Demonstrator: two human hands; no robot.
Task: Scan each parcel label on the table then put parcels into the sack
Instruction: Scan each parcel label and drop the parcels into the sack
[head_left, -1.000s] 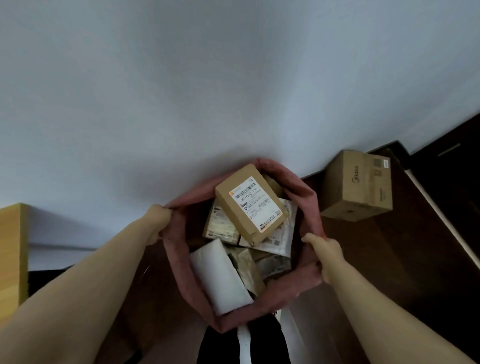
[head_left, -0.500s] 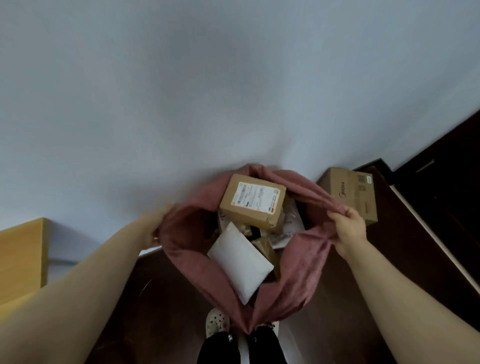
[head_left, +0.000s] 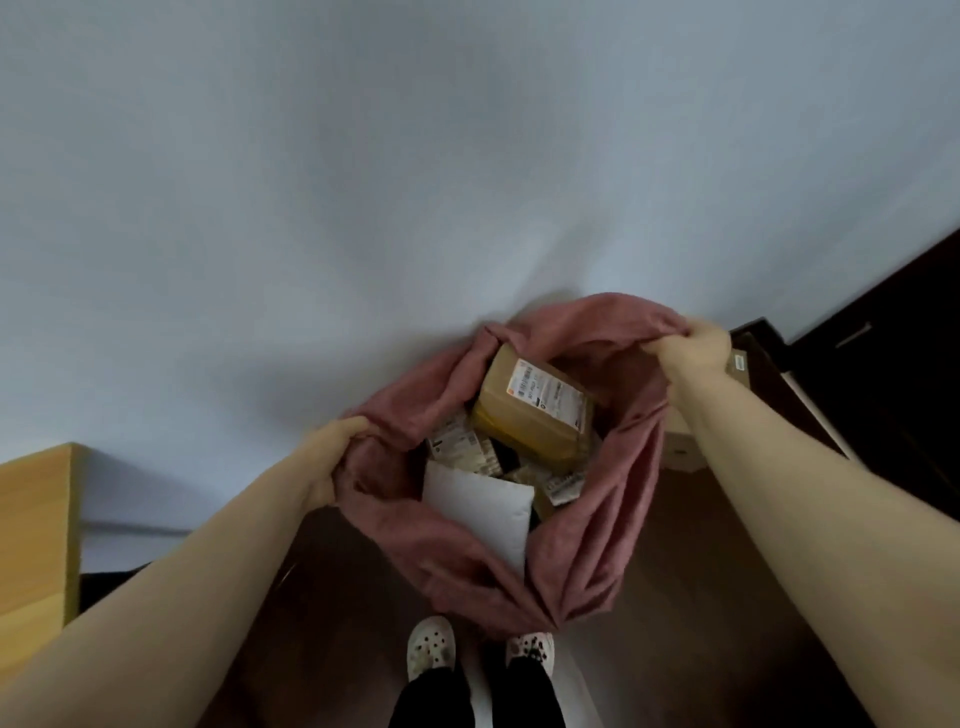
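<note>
Nearest us, our pale shoes (head_left: 431, 647) stand on the dark floor (head_left: 701, 597). The gathered near fold of the pink sack (head_left: 587, 545) hangs just above them. Inside the sack, a white padded envelope (head_left: 483, 512) lies closest. Beyond it are some labelled packets (head_left: 460, 447), and a brown box (head_left: 535, 410) sits tilted on top at the far side. Our left hand (head_left: 332, 457) has its grip closed on the left rim. Our right hand (head_left: 696, 348) has its grip bunched round the far right rim, held higher. Between them the mouth stays open.

We judge the main risk to be the cloth. If either grip slackens, that side of the mouth drops, and the brown box, riding high on the heap, could slide out towards the wall (head_left: 467, 156). The uneven hold, with the right side higher than the left, also tips the load leftward. The sagging near fold could snag our feet if we step.

Much is hidden. Our fingertips are buried in the fabric, so we cannot tell how firm the hold is. The sack's bottom and any deeper parcels are out of sight. The print on the box's label (head_left: 550, 395) is too blurred to read. A carton (head_left: 680, 449) on the floor is largely covered by our right arm. Only a corner of the wooden counter (head_left: 31, 519) shows at far left, so we cannot tell whether parcels remain on it.
</note>
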